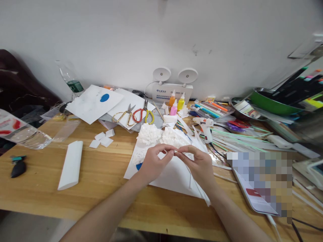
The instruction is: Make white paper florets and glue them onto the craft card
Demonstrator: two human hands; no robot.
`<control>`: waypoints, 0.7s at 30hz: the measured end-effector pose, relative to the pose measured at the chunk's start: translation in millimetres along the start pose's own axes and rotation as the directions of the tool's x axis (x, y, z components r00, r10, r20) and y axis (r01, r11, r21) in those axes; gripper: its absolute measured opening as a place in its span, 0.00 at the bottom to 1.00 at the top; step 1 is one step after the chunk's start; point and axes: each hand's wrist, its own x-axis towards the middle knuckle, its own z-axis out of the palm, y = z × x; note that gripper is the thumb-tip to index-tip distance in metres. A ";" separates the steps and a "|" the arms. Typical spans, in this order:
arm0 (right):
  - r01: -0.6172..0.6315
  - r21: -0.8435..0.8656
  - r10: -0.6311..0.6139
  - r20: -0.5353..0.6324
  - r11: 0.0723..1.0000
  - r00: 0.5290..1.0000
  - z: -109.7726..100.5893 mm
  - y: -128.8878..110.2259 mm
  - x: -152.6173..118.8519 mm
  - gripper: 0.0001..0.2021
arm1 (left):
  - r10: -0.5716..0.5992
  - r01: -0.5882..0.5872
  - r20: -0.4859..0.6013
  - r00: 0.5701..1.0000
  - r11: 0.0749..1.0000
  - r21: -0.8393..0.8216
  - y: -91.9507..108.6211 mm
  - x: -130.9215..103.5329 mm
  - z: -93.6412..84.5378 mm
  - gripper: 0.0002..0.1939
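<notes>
My left hand (158,159) and my right hand (198,164) meet fingertip to fingertip, each in a pinch. A tiny white bit shows between the fingertips. From my right hand a thin white strip (200,190) hangs down; its upper part is hidden by the fingers. Beneath my hands lies a white sheet of paper (166,174). White ruffled clumps (149,133) rest on its far part, and a piece of blue (139,166) peeks out beside my left wrist.
Behind are gold-handled scissors (124,115), pliers (145,112) and small paint bottles (173,108). A glue gun (205,127) and a phone (254,188) lie to the right. White paper squares (104,139), a flat white roll (71,164) and a water bottle (27,132) are on the left.
</notes>
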 end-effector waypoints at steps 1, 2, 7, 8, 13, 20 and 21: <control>0.001 -0.006 -0.001 -0.011 1.000 1.000 0.2 -0.1 -0.3 0.03 | -0.003 0.003 0.003 1.000 1.000 -0.005 -0.5 0.0 -0.1 0.07; 0.001 -0.011 -0.001 -0.020 1.000 1.000 0.5 -0.2 -0.6 0.03 | -0.006 0.006 0.007 1.000 1.000 -0.010 -0.7 0.0 -0.1 0.07; -0.007 -0.034 0.005 -0.064 0.999 0.998 2.1 -0.4 -2.0 0.03 | -0.004 0.005 0.010 1.000 0.999 -0.046 0.4 -0.6 0.4 0.07; 0.008 -0.031 -0.010 -0.078 0.999 0.997 2.5 -0.3 -2.2 0.03 | 0.000 0.000 0.009 1.000 0.999 -0.052 0.7 -0.7 0.6 0.07; 0.145 -0.100 -0.157 -0.119 0.984 0.980 4.2 1.7 -3.2 0.03 | -0.007 0.008 0.013 1.000 0.998 -0.070 0.1 -0.6 1.6 0.07; 0.200 -0.199 -0.225 -0.112 0.959 0.968 3.6 1.3 -2.7 0.02 | 0.001 0.004 0.050 0.999 0.995 -0.103 -1.8 0.5 1.1 0.08; 0.181 -0.169 -0.199 -0.093 0.969 0.976 3.4 1.1 -2.2 0.02 | -0.008 0.012 0.043 0.999 0.994 -0.110 -2.3 0.7 1.2 0.08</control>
